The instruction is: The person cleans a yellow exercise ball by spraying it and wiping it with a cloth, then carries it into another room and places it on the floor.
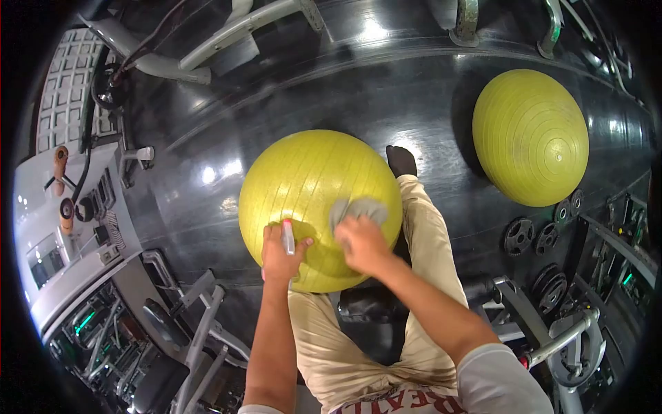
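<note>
A large yellow exercise ball (310, 165) rests between my legs. My right hand (363, 243) is closed on a grey cloth (369, 209) and presses it against the ball's upper right side; cloth and fingers are blurred by motion. My left hand (281, 257) lies at the ball's left side, its fingers wrapped round what looks like a spray bottle (288, 238), whitish with a pink-red tip. Most of that bottle is hidden behind the palm.
A second yellow exercise ball (531, 138) stands on the black floor (193, 131) to the right. Weight plates (518, 237) and a rack are at the lower right. Gym machine frames (241, 34) line the far side. My foot (401, 161) in a dark sock is beside the first ball.
</note>
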The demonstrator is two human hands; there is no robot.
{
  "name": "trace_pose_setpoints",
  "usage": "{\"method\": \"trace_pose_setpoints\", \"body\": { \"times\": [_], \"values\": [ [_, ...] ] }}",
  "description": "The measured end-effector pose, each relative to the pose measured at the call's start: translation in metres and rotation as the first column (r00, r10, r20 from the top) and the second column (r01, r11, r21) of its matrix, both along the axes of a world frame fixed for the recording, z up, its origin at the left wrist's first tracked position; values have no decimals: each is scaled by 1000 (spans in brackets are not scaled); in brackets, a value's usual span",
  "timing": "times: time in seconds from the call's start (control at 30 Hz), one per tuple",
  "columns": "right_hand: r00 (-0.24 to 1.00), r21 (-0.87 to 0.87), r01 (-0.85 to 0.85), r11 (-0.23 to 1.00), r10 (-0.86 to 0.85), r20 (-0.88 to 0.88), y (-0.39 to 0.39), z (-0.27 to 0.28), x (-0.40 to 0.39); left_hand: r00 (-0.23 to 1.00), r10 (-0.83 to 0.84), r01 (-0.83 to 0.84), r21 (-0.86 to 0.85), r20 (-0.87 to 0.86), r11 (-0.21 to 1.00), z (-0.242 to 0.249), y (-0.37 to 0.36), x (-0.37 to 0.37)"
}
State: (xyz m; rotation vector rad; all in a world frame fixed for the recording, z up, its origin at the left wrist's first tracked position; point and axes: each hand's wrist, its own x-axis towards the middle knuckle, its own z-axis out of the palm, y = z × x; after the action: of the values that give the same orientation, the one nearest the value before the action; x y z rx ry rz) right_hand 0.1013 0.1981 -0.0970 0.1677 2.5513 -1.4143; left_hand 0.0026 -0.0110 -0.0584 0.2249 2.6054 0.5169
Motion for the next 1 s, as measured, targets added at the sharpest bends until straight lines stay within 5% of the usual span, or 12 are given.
{"method": "trace_pose_setpoints", "body": {
  "times": [0.1,0.2,0.3,0.37,0.43,0.5,0.57,0.67,0.77,1.0],
  "values": [
    [936,119,-346,931,333,116,-50,23,62,1000,11,-11,-13,-9,1000,-6,-5,-21],
    [907,24,-412,911,408,108,-74,-3,109,998,43,-43,-5,-43,999,-14,-18,-47],
    [890,-282,-295,913,369,266,-52,11,76,995,100,-100,12,8,995,-7,-34,-90],
    [982,-475,-34,880,117,147,-14,21,30,988,134,-135,10,71,991,2,-43,-115],
    [971,-473,239,848,-223,91,24,26,-27,978,161,-161,-12,130,987,0,-51,-123],
    [901,-306,392,868,-430,-64,64,13,-94,970,177,-171,-47,165,984,-7,-54,-133],
    [871,-80,443,893,-449,-200,84,-23,-145,969,182,-176,-48,167,983,-11,-57,-138],
    [907,-110,405,908,-414,-77,67,-98,-168,973,179,-176,-30,145,984,-15,-59,-140],
    [944,54,317,947,-309,-117,1,-68,-133,981,161,-158,-30,113,987,-26,-84,-130],
    [981,-35,-161,986,156,-119,-101,6,-11,995,94,-91,94,-29,991,-30,-166,-94]
  ]
}}
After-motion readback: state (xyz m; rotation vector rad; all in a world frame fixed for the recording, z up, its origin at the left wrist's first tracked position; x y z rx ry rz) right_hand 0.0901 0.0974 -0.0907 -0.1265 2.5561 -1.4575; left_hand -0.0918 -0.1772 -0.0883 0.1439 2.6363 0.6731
